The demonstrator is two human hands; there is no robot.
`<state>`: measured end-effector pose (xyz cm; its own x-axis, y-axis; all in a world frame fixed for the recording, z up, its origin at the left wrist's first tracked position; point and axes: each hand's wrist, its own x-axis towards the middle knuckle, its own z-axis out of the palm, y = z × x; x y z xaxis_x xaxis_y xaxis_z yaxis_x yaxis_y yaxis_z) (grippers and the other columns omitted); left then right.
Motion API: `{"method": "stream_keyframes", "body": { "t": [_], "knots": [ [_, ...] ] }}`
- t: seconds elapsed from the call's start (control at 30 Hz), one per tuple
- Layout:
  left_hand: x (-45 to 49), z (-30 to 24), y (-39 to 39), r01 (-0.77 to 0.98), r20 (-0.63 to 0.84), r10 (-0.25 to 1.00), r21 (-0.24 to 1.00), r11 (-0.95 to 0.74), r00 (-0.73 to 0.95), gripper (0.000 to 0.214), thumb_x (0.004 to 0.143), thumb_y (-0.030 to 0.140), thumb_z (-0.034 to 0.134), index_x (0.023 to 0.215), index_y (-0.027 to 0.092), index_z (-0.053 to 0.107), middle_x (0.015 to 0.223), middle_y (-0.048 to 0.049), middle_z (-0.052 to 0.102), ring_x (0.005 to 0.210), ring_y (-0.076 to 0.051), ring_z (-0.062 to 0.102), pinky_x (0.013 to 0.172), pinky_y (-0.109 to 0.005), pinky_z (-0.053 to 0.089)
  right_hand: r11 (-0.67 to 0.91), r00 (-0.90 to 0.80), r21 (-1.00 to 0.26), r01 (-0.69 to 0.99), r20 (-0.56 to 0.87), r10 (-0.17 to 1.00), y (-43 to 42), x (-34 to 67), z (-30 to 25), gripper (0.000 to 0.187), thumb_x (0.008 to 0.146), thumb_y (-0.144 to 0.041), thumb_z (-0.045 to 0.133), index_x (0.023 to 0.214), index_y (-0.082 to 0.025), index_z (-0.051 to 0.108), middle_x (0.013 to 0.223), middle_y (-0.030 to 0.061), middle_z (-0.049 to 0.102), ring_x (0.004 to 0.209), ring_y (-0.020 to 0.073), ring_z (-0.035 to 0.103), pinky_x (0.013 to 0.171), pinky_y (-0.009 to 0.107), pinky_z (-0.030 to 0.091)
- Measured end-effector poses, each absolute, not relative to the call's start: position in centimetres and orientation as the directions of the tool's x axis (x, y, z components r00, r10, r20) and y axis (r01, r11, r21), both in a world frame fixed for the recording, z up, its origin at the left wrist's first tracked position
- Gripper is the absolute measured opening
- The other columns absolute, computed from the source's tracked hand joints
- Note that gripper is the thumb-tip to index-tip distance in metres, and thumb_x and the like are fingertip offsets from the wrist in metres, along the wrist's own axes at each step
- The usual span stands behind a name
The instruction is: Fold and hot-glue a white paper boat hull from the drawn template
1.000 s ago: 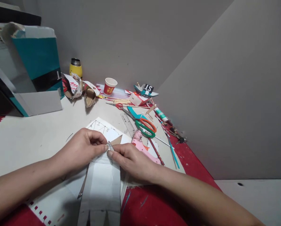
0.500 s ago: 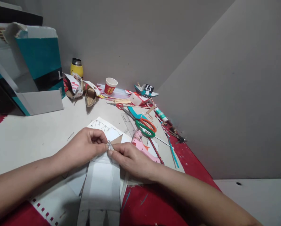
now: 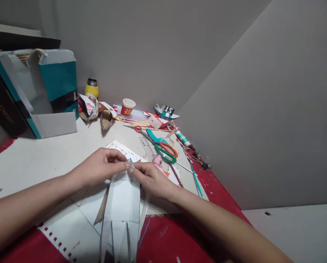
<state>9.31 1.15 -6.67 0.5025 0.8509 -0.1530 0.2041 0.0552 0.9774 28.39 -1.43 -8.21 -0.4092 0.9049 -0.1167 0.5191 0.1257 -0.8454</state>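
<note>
A long folded white card piece (image 3: 125,202) stretches from my fingers toward me, its near end cut into several strips. My left hand (image 3: 108,164) pinches the tip at its far end between thumb and fingers. From the other side my right hand (image 3: 149,177) grips the same tip, the two thumbs almost touching. Under the hands lies a white sheet with drawn lines (image 3: 116,146). Just beyond my right hand is a pink glue gun (image 3: 158,161), partly hidden by it. Scissors with orange and green handles (image 3: 166,151) lie farther off.
At the left stands an open teal and white box (image 3: 57,80). A yellow bottle (image 3: 91,88), a red paper cup (image 3: 128,107) and torn card scraps (image 3: 106,118) stand along the back. Thin sticks (image 3: 138,124), a clear ruler (image 3: 147,146) and a glue tube (image 3: 183,138) lie at the right.
The view has shifted, so the box and cup appear lower. More of the card's cut strips shows at the near end. Both hands still pinch its tip.
</note>
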Motion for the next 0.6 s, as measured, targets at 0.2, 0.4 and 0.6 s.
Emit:
{"method": "stream_keyframes", "body": {
  "t": [0.2, 0.4, 0.6],
  "knots": [
    [8.9, -6.4, 1.6, 0.112, -0.138, 0.875, 0.989, 0.096, 0.465, 0.030, 0.079, 0.042, 0.065, 0.089, 0.015, 0.071, 0.082, -0.0052, 0.071, 0.076, -0.017, 0.063, 0.069, -0.028, 0.049, 0.023, -0.328, -0.899, 0.437, -0.135, 0.935, -0.9, 29.2, -7.9, 0.037, 0.086, -0.050, 0.047, 0.068, -0.018, 0.047, 0.061, -0.0046, 0.038, 0.055, 0.0099, 0.036, 0.051, 0.023, 0.030],
    [9.2, -7.2, 0.6, 0.223, 0.051, 0.919, 0.964, -0.148, 0.392, 0.014, 0.078, 0.027, 0.065, 0.082, 0.017, 0.075, 0.081, -0.0025, 0.076, 0.074, -0.017, 0.064, 0.067, -0.025, 0.048, 0.080, -0.388, -0.903, 0.423, -0.101, 0.916, -1.3, 28.7, -7.8, 0.037, 0.088, -0.048, 0.048, 0.066, -0.019, 0.044, 0.061, -0.0052, 0.034, 0.055, 0.0096, 0.032, 0.050, 0.022, 0.028],
    [9.5, -7.0, 0.0, 0.295, 0.108, 0.919, 0.927, -0.231, 0.380, 0.017, 0.081, 0.024, 0.059, 0.077, 0.017, 0.073, 0.074, -0.0010, 0.073, 0.070, -0.017, 0.062, 0.063, -0.025, 0.046, 0.155, -0.422, -0.885, 0.439, -0.051, 0.905, -1.6, 28.2, -7.7, 0.039, 0.090, -0.050, 0.046, 0.065, -0.020, 0.042, 0.060, -0.0054, 0.031, 0.054, 0.0093, 0.029, 0.048, 0.022, 0.026]
  ]
}}
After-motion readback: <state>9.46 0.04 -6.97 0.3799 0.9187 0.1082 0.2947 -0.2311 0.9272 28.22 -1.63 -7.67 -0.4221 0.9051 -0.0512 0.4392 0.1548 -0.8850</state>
